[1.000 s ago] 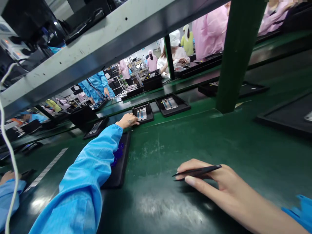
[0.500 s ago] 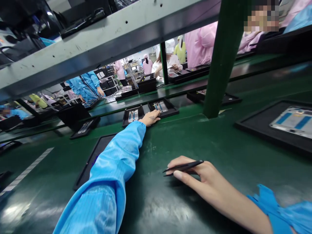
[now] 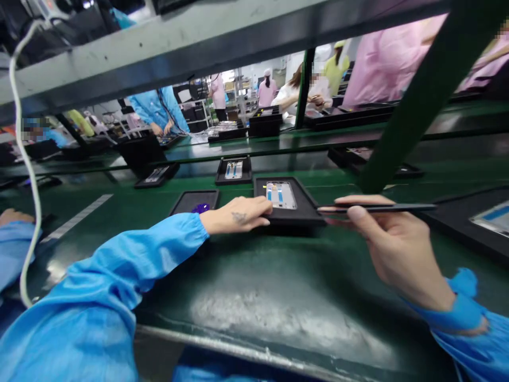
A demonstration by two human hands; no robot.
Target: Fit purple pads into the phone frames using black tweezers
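Observation:
My left hand [image 3: 240, 215] grips the near left edge of a black tray [image 3: 292, 215], its fingers closed on the rim. In that tray lies a flat silver device part [image 3: 287, 196] with blue strips and a small yellow tab at its corner. The tray appears slightly raised above the green bench. My right hand [image 3: 397, 244] pinches black tweezers [image 3: 382, 207], whose tips reach the tray's right side. Left of my left hand, another black tray [image 3: 186, 200] holds a shiny purple item [image 3: 201, 208].
Behind is a black tray [image 3: 234, 178] with a similar part. Another large tray [image 3: 449, 223] sits at the right. A green post [image 3: 421, 101] slants down on the right, and a white cable [image 3: 29, 175] hangs left. Co-workers are at the far benches; a person's hand [image 3: 16, 216] shows at left.
My left hand has drawn one tray from the back row nearer to me. My right hand with the tweezers has moved up and right, beside this tray. The view has shifted.

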